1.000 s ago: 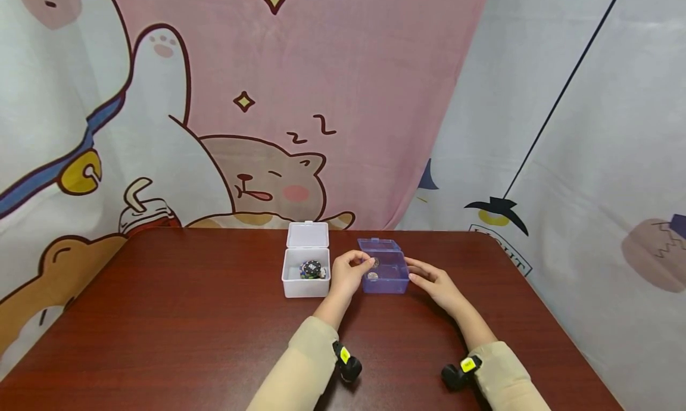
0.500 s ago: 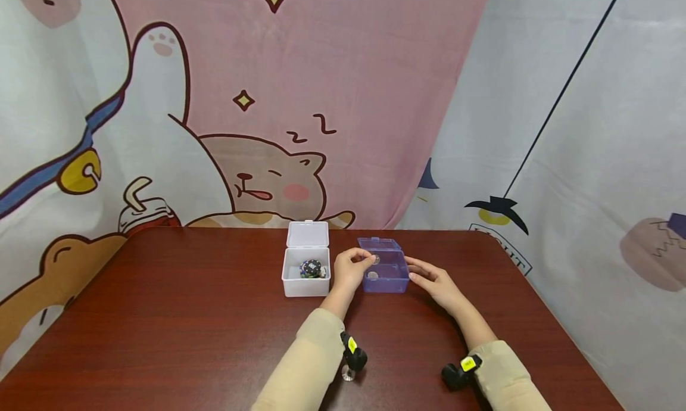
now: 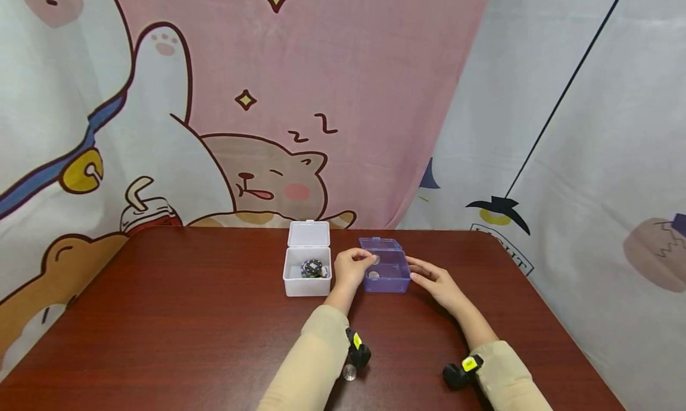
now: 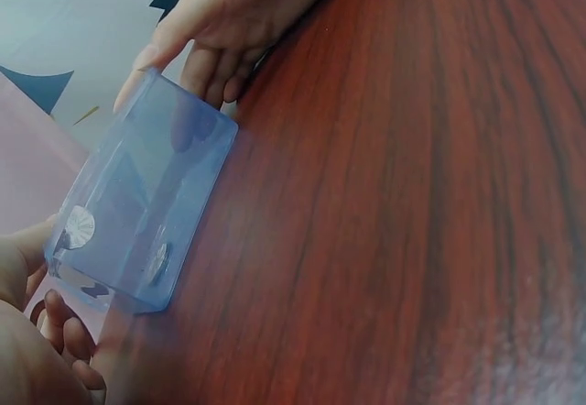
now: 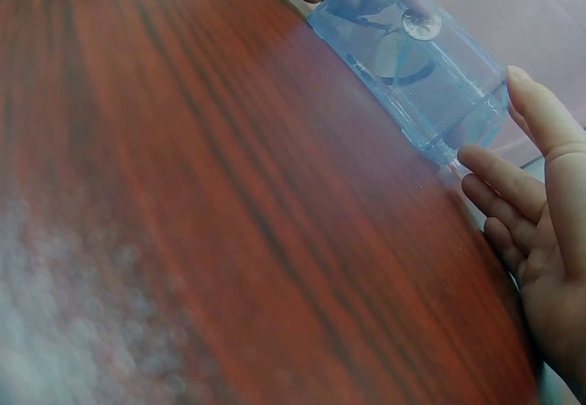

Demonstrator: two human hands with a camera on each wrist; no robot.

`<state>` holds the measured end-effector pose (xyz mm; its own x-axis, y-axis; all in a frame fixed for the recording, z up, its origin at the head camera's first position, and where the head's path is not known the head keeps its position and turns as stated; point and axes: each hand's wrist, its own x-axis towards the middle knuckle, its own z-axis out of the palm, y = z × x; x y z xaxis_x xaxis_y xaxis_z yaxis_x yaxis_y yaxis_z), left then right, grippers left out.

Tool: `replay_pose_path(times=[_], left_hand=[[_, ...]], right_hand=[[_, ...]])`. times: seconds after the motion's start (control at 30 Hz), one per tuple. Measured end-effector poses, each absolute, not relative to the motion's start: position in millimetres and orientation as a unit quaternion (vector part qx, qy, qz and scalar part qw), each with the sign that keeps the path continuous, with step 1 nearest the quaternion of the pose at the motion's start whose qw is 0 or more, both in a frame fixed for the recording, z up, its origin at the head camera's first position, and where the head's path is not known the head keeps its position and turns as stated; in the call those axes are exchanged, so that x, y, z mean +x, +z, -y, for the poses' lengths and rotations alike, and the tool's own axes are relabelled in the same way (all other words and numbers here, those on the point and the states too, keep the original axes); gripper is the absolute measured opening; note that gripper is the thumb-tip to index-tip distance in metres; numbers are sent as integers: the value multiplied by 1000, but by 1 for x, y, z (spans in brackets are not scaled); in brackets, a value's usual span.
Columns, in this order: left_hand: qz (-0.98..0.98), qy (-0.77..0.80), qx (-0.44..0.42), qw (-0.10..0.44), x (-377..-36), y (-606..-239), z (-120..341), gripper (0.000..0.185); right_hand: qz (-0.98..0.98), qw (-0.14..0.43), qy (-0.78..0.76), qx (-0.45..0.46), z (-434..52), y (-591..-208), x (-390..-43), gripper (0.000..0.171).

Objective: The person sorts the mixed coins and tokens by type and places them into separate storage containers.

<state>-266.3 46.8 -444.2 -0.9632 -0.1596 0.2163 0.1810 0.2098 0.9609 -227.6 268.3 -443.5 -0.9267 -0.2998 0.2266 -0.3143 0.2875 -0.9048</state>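
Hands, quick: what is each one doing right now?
Left hand: pinches a small silver coin over the open translucent blue plastic box.
Right hand: open, straight fingers against that box's side.

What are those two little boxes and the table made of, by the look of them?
The blue box looks like clear tinted plastic: the coins show through its walls. The white box seems milky, semi-opaque plastic with a hinged lid. The table shows a reddish wood grain with a slight sheen, though it may be laminate rather than solid wood.
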Motion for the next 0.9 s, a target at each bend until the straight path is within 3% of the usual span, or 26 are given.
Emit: replay_pose_path(times=[0.27,0.9], left_hand=[[764,-628,-11,146,-265,-443,-47,8],[760,-636,-52,122,-246,-436,-41,23]], right_hand=[[806,10,558,195,-269,-444,-229,44],[805,11,561,192,-269,-445,-230,44]])
